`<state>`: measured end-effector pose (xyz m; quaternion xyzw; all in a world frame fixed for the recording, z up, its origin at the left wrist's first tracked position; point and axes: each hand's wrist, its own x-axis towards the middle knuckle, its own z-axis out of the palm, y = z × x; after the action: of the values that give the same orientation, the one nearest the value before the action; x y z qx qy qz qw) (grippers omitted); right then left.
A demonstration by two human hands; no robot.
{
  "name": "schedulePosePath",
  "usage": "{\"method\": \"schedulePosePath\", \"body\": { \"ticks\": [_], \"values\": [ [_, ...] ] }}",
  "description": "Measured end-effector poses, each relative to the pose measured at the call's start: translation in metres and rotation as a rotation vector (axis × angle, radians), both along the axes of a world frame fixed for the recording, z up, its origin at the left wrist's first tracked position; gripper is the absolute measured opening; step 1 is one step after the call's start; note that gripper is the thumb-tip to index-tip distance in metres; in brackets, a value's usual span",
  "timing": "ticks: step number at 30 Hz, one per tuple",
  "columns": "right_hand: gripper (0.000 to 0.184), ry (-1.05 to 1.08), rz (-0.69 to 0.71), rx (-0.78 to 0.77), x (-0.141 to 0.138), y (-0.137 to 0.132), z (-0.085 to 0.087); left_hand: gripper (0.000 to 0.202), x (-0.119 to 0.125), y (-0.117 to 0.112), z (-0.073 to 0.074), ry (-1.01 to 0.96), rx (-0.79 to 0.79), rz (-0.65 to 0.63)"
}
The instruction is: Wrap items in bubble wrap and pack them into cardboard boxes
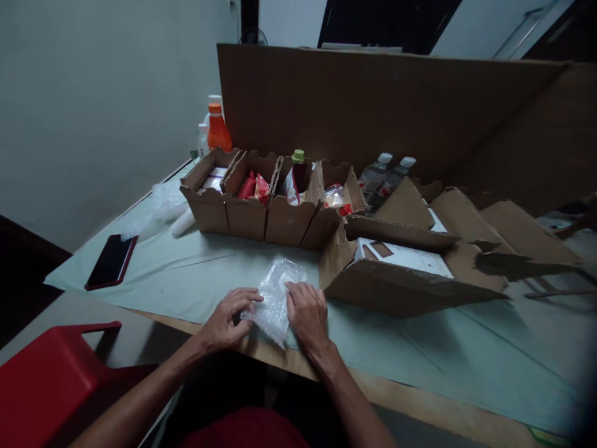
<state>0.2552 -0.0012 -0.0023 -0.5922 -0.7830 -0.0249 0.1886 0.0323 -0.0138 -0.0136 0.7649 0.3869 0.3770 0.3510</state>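
A clear sheet of bubble wrap, apparently folded into a small packet, lies at the table's front edge between my hands. My left hand grips its left side, with thumb and fingers curved round the edge. On the opposite side my right hand has bent fingers pressed on the wrap's right edge. Whether anything is inside the wrap I cannot tell.
Several cardboard bins holding packets stand behind; a larger bin with a white box is at right. A phone, more bubble wrap, an orange bottle and a red stool are on the left.
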Motion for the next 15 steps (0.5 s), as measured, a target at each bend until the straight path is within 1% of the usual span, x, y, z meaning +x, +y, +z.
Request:
{"method": "schedulePosePath", "body": {
  "ticks": [2,3,5,8,11,13,15],
  "values": [
    [0.020,-0.017,0.007,0.063,0.000,-0.004,0.006,0.017,0.000,0.002,0.000,0.023,0.012,-0.020],
    [0.021,-0.025,0.006,0.067,0.000,-0.006,0.008,0.017,0.001,0.004,-0.001,0.028,0.002,-0.027],
    [0.020,-0.037,0.001,0.022,0.001,-0.007,0.007,0.017,0.004,0.008,-0.002,0.035,-0.038,-0.019],
    [0.020,-0.023,-0.011,-0.078,0.005,-0.007,-0.001,0.018,0.011,0.013,-0.002,0.052,-0.109,0.027],
    [0.022,0.019,-0.020,-0.120,0.008,-0.005,-0.008,0.023,0.014,0.016,0.000,0.052,-0.185,0.061],
    [0.020,0.033,-0.011,-0.139,0.009,-0.004,-0.008,0.023,0.015,0.017,0.002,0.032,-0.267,0.094],
    [0.016,0.014,-0.004,-0.145,0.009,-0.005,-0.005,0.018,0.015,0.018,0.003,0.004,-0.355,0.126]
  ]
}}
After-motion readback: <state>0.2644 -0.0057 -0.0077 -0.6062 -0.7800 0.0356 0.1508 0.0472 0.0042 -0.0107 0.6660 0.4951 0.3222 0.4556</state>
